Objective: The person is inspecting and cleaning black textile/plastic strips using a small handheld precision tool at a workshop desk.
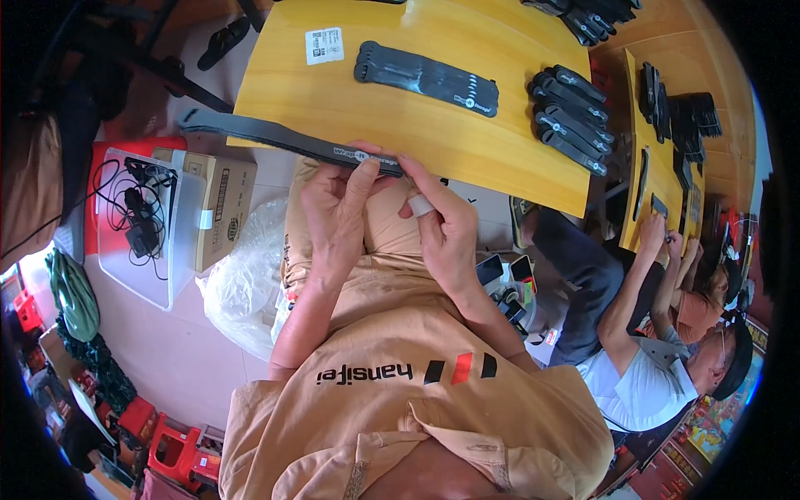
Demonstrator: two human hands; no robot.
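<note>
A long bundle of black straps with white print (275,133) stretches out to the left over the near edge of the yellow table. My left hand (335,204) is closed on its right part, thumb pressed on top and fingers beneath. My right hand (446,229) grips the bundle's right end with its fingertips; a white band wraps one of its digits, and the other fingers are partly hidden. Flat on the table beyond lies a row of black straps joined side by side (425,77). Several bundled black straps (571,117) are piled at the table's right.
A white label (324,46) lies on the yellow table (500,167). On the left stand a clear plastic bin (125,258) with cables, a cardboard box (227,208) and a plastic bag (242,287). At right, co-workers (642,367) handle black straps at another table (631,192).
</note>
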